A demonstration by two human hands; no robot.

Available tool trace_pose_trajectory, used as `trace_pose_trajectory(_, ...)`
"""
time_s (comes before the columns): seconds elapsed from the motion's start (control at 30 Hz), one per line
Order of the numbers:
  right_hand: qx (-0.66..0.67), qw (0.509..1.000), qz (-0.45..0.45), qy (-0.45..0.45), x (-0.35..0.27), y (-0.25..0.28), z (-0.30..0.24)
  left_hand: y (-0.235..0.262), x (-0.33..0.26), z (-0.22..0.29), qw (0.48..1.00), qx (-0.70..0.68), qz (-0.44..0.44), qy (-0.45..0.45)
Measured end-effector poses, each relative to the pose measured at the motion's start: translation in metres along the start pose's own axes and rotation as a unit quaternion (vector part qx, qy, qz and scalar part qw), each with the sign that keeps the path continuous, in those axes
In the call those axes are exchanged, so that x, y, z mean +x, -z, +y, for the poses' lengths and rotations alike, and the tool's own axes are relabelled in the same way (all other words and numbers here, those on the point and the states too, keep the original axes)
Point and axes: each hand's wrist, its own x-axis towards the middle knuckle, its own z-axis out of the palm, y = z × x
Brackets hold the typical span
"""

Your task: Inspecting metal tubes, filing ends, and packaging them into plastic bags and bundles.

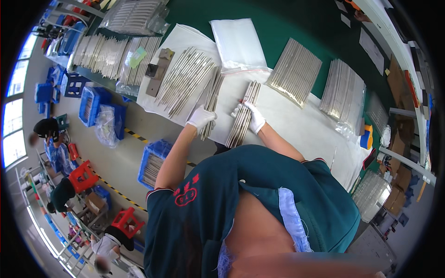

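Observation:
My left hand [201, 118], in a white glove, is closed round a bundle of thin metal rods [212, 95] at the front edge of the table. In a white glove too, my right hand [254, 116] grips a second bundle of metal rods [243, 113], its fingers wrapped round the side. Both bundles slant away from me, and a gap of white sheet separates them. Left of my left hand lies a loose, fanned pile of similar rods [185, 78]. Beside that pile is a brown metal block fixture [160, 72].
White sheeting [296, 134] covers the green table [287, 21]. A clear plastic bag [238, 44] lies ahead, with bagged rods [295, 72] and another bagged stack [342, 90] to the right. Blue crates [150, 162] stand on the floor at left. Other people [60, 194] work farther left.

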Motion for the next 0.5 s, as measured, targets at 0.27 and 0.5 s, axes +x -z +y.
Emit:
trace_pose_trajectory(0.27, -0.024, 0.999, -0.024, -0.038, -0.004, 0.000, -0.003, -0.084, -0.013, -0.038, 0.967, 0.160, 0.107, -0.167)
trace_pose_trajectory(0.5, 0.060, 0.990, -0.127, 0.000, -0.002, 0.009, -0.003, -0.114, -0.011, 0.001, 0.885, 0.465, 0.013, -0.002)
